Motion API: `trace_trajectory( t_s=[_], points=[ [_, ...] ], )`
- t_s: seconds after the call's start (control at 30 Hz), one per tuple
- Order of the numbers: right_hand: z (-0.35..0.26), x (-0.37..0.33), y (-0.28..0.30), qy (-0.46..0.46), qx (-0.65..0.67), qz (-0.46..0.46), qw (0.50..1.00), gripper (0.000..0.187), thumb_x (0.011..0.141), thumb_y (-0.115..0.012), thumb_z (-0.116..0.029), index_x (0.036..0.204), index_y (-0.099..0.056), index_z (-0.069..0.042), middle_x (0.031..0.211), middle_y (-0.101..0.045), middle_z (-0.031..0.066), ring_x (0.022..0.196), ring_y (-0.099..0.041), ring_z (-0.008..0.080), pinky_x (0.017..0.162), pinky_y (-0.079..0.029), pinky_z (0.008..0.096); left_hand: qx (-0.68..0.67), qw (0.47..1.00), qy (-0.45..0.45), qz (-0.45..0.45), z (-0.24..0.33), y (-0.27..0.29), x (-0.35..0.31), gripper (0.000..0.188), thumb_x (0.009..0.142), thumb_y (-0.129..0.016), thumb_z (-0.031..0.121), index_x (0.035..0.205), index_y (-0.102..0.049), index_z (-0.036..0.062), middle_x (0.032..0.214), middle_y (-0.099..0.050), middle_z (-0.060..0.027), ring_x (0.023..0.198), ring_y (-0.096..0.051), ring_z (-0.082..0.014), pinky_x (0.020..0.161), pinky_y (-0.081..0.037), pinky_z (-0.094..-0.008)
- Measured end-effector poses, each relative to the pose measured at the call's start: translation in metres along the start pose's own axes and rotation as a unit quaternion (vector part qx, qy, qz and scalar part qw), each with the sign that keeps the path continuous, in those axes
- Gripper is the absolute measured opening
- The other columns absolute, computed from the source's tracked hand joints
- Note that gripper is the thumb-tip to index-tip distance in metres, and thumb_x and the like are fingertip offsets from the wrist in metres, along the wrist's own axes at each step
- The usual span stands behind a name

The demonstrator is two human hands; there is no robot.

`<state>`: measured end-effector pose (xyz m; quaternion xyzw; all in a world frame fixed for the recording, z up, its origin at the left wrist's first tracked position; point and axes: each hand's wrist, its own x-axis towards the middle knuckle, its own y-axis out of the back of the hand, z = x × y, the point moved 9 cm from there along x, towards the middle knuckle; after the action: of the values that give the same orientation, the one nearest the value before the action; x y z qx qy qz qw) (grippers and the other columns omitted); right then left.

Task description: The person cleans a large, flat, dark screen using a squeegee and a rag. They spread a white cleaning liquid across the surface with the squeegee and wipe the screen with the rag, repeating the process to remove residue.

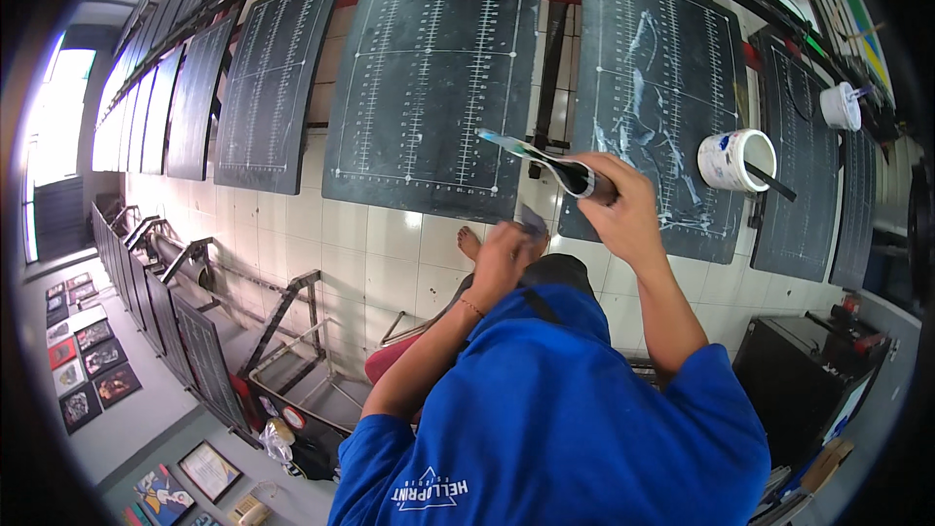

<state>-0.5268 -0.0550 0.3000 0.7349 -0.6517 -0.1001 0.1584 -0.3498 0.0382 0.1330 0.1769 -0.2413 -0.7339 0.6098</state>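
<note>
My right hand (625, 209) is closed round the dark grip of a tool with a long pale blade (531, 156) smeared bluish white at its tip. The blade points left, over the lower right corner of a black printing board (433, 88) with white ruler marks. Close to my body, my left hand (504, 255) has its fingers pinched on a small dark bluish piece (532, 220), too blurred to name. To the right lies another black marked board (609, 29), streaked with white paste around its middle and lower part.
A paint-stained white tub (716, 161) with a dark stick stands on the right-hand board's edge. A white cup (838, 107) is farther right. More black boards (268, 88) line the rack to the left. Metal frames (292, 321) stand behind on the left; a black cabinet (779, 370) is at lower right.
</note>
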Motion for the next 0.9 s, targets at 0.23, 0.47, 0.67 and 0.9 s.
trace_trajectory(
  t_s=[0.23,0.47,0.67,0.9],
  points=[
    [-0.037,0.078,-0.168,0.27,-0.174,-0.097,0.942,0.028,0.072,-0.069,-0.005,0.099,-0.071,-0.015,0.098,-0.069,0.0007,0.096,-0.066,0.0212,0.084,-0.05,0.0359,-0.048,0.992,0.119,-0.01,-0.039,0.033,-0.057,0.013,0.082,-0.067,-0.002,0.094,-0.063,-0.002,0.1,-0.061,-0.0183,0.089,-0.063,-0.0357,0.078,-0.053,-0.0404],
    [-0.005,0.084,-0.283,0.422,-0.337,-0.19,0.82,0.006,0.08,-0.062,-0.013,0.082,-0.066,-0.017,0.086,-0.065,-0.0033,0.088,-0.063,0.0181,0.078,-0.045,0.0341,0.004,0.95,0.246,0.194,-0.1,0.119,-0.157,0.011,0.088,-0.065,-0.002,0.098,-0.062,-0.0021,0.098,-0.06,-0.0125,0.086,-0.065,-0.0228,0.071,-0.055,-0.0327],
    [0.014,-0.008,-0.169,0.407,-0.326,-0.273,0.808,0.008,0.079,-0.062,-0.013,0.085,-0.066,-0.016,0.085,-0.063,-0.0022,0.09,-0.061,0.0182,0.083,-0.043,0.0335,-0.002,0.885,0.341,0.318,-0.152,0.151,-0.262,0.012,0.09,-0.065,0.002,0.101,-0.061,-0.002,0.093,-0.063,-0.0097,0.082,-0.065,-0.0175,0.066,-0.055,-0.03],
    [-0.017,-0.004,-0.03,0.15,-0.205,-0.075,0.964,0.036,0.068,-0.069,0.0,0.103,-0.07,-0.01,0.11,-0.07,0.0019,0.094,-0.066,0.0247,0.083,-0.05,0.0371,-0.018,0.877,0.351,0.329,-0.165,0.181,-0.229,0.014,0.092,-0.064,0.005,0.103,-0.06,-0.0017,0.089,-0.063,-0.0109,0.076,-0.064,-0.0154,0.063,-0.054,-0.0278]
  ],
)
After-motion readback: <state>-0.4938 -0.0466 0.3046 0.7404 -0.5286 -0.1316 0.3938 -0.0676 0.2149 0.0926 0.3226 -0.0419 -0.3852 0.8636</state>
